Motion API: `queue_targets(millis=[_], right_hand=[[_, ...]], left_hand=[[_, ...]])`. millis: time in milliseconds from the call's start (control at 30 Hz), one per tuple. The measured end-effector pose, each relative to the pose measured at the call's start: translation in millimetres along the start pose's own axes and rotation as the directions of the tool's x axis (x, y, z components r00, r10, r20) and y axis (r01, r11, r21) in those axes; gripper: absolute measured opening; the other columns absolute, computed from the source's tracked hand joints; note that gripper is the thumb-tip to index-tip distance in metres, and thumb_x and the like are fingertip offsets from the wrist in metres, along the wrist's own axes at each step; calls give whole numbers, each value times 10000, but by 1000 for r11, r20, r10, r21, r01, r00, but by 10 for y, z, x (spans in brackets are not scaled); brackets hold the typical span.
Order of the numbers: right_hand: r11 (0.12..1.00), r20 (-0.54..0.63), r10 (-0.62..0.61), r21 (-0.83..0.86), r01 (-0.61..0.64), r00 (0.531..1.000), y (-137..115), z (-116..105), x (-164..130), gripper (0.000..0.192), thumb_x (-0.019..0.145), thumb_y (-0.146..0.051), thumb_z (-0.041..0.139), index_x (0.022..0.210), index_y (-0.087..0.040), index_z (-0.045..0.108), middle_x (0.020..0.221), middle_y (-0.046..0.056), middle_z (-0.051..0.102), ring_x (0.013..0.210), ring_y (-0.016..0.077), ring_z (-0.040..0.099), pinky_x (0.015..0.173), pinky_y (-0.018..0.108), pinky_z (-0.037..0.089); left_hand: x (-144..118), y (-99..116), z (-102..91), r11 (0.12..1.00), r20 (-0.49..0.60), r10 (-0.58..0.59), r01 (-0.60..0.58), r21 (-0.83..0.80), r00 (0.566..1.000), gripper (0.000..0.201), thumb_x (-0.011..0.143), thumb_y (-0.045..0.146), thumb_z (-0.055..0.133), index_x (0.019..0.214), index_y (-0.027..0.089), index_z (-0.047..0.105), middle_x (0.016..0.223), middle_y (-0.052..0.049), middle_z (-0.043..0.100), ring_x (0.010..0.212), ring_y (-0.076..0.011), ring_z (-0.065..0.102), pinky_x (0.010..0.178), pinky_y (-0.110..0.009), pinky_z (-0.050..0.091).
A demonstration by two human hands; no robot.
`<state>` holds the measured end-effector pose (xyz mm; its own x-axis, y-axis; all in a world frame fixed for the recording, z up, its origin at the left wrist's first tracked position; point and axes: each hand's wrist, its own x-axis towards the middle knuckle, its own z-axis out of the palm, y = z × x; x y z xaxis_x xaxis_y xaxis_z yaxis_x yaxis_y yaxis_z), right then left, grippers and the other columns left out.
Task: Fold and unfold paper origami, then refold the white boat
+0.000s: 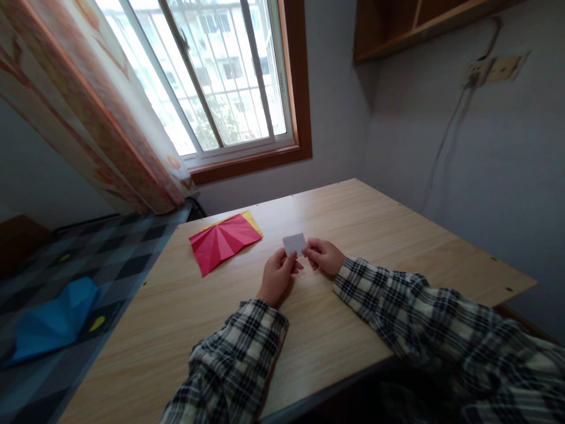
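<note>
A small pale grey-white piece of paper (294, 243) is held up between my two hands, just above the wooden table. My left hand (277, 275) pinches its lower edge with the thumb in front. At the paper's right edge, my right hand (324, 255) grips the lower corner between thumb and fingers. To the left of my hands lies a red pleated sheet of paper (225, 242), its creases fanning out from the top. A yellow sheet (253, 222) shows partly from beneath the red one.
The light wooden table (353, 212) reaches toward the wall and window (229, 76). On the left, a blue folded paper (57, 318) rests on a checked cloth (128, 259). A curtain (119, 118) hangs beside the window. A cable (441, 147) runs down the right wall.
</note>
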<state>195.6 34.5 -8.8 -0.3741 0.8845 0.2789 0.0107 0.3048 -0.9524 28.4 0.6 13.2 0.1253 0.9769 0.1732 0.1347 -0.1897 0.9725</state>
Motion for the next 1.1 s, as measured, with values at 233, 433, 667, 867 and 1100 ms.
queue_targets(millis=[233, 433, 667, 867, 1100], right_hand=[[998, 135, 60, 20, -63, 989, -58, 10, -38, 326, 818, -483, 610, 816, -159, 577, 556, -35, 553, 470, 104, 509, 469, 229, 403], [996, 107, 87, -10, -87, 990, -50, -10, -32, 405, 819, -556, 574, 756, -156, 581, 579, -10, 568, 488, 110, 519, 478, 239, 430], [999, 6, 18, -27, -18, 1000, -85, -33, -16, 408, 832, -557, 548, 720, -165, 575, 647, -1, 547, 559, 116, 526, 490, 232, 440], [1000, -101, -11, -24, 8, 995, -88, -29, -16, 351, 834, -496, 550, 693, -174, 549, 607, -24, 501, 556, 115, 489, 496, 235, 402], [993, -130, -73, -104, 60, 989, -76, -58, -2, 300, 836, -426, 547, 669, -177, 535, 610, -28, 475, 580, 116, 440, 527, 250, 341]], left_hand=[[10, -9, -13, 999, -79, 48, -49, -9, 996, 399, 864, 552, 539, 770, 166, 576, 647, -18, 647, 558, -120, 558, 552, -240, 456], [-8, 11, -7, 996, -43, 60, -57, 67, 997, 392, 880, 531, 511, 747, 170, 586, 630, -8, 629, 559, -122, 566, 538, -234, 452], [-53, 44, 19, 978, 38, 89, -94, 188, 995, 356, 903, 450, 500, 686, 176, 567, 619, -2, 617, 568, -123, 569, 544, -227, 443], [-68, 69, 20, 972, 81, 73, -89, 215, 994, 371, 903, 452, 491, 676, 172, 579, 614, -6, 625, 565, -128, 564, 538, -228, 420], [-84, 86, 6, 964, 179, 64, -107, 245, 982, 389, 900, 446, 501, 644, 167, 592, 614, -8, 610, 583, -132, 541, 559, -235, 401]])
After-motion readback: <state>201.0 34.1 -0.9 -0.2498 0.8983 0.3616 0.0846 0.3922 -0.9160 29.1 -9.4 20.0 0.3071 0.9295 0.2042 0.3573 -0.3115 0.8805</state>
